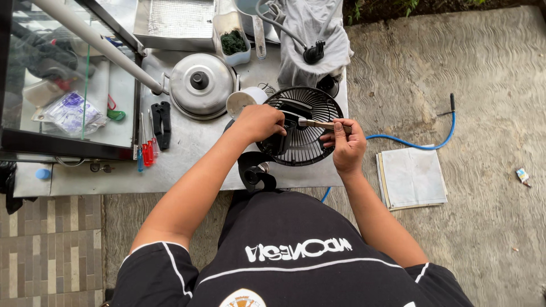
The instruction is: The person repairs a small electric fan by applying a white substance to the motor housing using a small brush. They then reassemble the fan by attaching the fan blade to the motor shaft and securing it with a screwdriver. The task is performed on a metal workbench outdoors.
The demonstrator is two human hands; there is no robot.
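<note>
Left hand (260, 122) clamps the fan grille (301, 126), hiding its edge; right hand (347, 145) pinches what looks like a brush (318, 123).

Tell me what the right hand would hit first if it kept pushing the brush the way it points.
The right hand aims the brush leftward over the black fan grille; the left hand, gripping the grille, looks first in line, though depth is unclear.

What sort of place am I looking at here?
Probably an outdoor street stall or makeshift repair spot: a metal counter beside a glass display case, on rough concrete ground. Screwdrivers lie on it, and the right hand holds a brush to a fan grille.
</note>
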